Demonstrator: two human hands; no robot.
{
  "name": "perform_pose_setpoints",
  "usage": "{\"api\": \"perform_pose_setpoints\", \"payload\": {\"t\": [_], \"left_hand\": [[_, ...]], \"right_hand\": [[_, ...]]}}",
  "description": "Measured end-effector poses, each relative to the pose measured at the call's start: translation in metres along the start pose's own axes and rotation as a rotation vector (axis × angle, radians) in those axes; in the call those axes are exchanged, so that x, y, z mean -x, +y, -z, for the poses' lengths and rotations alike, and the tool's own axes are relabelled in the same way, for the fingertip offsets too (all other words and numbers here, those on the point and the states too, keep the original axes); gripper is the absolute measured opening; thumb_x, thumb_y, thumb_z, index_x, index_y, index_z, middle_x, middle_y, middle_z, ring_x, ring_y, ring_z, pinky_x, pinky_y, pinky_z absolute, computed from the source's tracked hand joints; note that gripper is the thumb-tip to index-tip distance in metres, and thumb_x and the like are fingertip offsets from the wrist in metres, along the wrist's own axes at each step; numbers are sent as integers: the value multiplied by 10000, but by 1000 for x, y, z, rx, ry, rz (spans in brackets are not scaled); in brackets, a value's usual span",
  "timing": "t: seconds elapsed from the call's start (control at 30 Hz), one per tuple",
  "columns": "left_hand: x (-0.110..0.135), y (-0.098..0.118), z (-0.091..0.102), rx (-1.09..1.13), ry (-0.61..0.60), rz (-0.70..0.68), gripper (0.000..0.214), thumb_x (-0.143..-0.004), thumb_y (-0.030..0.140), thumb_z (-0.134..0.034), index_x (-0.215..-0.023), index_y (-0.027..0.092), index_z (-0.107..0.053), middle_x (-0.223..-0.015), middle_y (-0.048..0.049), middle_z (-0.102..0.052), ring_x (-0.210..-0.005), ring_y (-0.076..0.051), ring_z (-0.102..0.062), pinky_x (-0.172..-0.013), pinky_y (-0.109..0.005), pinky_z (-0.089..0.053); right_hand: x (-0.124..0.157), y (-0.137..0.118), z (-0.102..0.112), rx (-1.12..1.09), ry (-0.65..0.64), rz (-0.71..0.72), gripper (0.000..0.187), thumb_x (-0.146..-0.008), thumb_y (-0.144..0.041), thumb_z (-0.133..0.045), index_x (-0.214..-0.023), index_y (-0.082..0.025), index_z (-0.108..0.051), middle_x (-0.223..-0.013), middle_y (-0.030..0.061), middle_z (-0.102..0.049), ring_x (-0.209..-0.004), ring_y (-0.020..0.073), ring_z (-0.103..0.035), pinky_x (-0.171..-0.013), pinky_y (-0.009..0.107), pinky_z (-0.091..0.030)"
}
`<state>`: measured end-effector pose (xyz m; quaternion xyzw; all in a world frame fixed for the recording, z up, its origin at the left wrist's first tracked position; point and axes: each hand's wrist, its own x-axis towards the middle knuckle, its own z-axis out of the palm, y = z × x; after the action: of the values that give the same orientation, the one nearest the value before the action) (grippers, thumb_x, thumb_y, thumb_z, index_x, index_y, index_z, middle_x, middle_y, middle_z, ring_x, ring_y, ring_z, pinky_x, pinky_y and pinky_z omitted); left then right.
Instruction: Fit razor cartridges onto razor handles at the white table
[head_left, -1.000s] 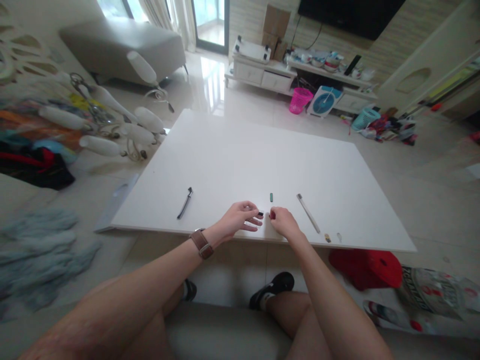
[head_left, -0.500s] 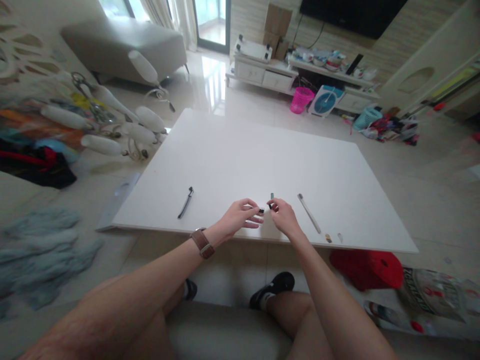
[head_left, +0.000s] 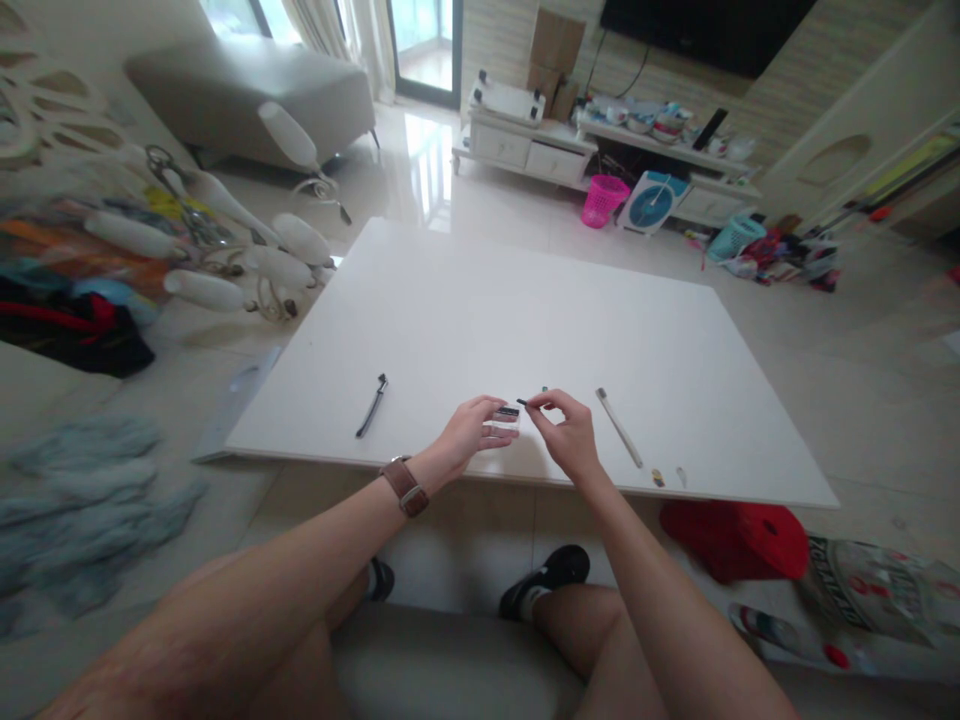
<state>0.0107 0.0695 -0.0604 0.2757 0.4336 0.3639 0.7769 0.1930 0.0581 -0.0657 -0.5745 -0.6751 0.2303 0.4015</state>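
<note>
My left hand, with a brown watch on its wrist, pinches a small clear box with a dark top just above the near edge of the white table. My right hand is closed in a pinch on a tiny dark piece held right at the box. A small green item peeks out behind my right fingers. A black tool lies to the left, and a long pale stick lies to the right.
Two tiny bits sit near the table's front right edge. A red bag lies on the floor below. A white chandelier rests on the floor at left. My knees and black shoes are below the table edge.
Both hands have lifted off the table surface and come together; the right hand has raised its pinched dark piece to the box in the left hand.
</note>
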Motion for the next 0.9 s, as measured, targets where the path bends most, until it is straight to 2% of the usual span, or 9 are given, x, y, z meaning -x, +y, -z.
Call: {"api": "perform_pose_setpoints", "payload": {"t": [0.13,0.37,0.6,0.73,0.8,0.9], "left_hand": [[-1,-1,-1,7,-10,-3,144,-841,207,-592,-964,133,-610,-982,-129,-699,-786,-208,-712,-762,-336,-576],[-2,-2,-3,-7,-2,-25,138,-801,175,-594,-928,138,-631,-925,-71,-644,-771,-159,-661,-727,-287,-555],[-1,-2,-4,2,5,-19,129,-794,190,-611,-908,136,-635,-904,-71,-637,-787,-165,-650,-729,-296,-555],[-1,-2,-4,16,0,-38,116,-805,175,-605,-907,128,-632,-902,-76,-638,-779,-160,-649,-742,-306,-560],[-1,-2,-4,31,1,-43,103,-811,165,-607,-902,126,-633,-909,-80,-646,-749,-152,-648,-748,-316,-565],[-1,0,-5,33,18,-34,91,-814,137,-610,-904,127,-627,-906,-88,-666,-725,-153,-664,-743,-319,-567]], "right_hand": [[5,-6,-5,-23,-70,105,62,-885,-229,-658,-853,-233,-711,-970,51,-684,-967,219,-623,-890,367,-497],[8,-11,-12,-14,-58,191,113,-847,-139,-702,-844,-249,-727,-1011,39,-649,-1025,218,-578,-960,389,-440],[8,-9,-14,43,-68,139,122,-830,-136,-722,-820,-258,-723,-1016,31,-649,-1048,232,-559,-1018,430,-398],[9,-9,-15,36,-58,158,100,-836,-154,-712,-829,-253,-718,-1033,36,-638,-1051,231,-559,-1032,440,-394],[9,-10,-15,24,-45,139,77,-844,-177,-698,-859,-251,-714,-1044,46,-630,-1052,235,-562,-1003,431,-422],[9,-12,-14,1,-12,77,77,-865,-213,-649,-922,-242,-692,-1054,63,-623,-1045,240,-566,-876,379,-489]]}}
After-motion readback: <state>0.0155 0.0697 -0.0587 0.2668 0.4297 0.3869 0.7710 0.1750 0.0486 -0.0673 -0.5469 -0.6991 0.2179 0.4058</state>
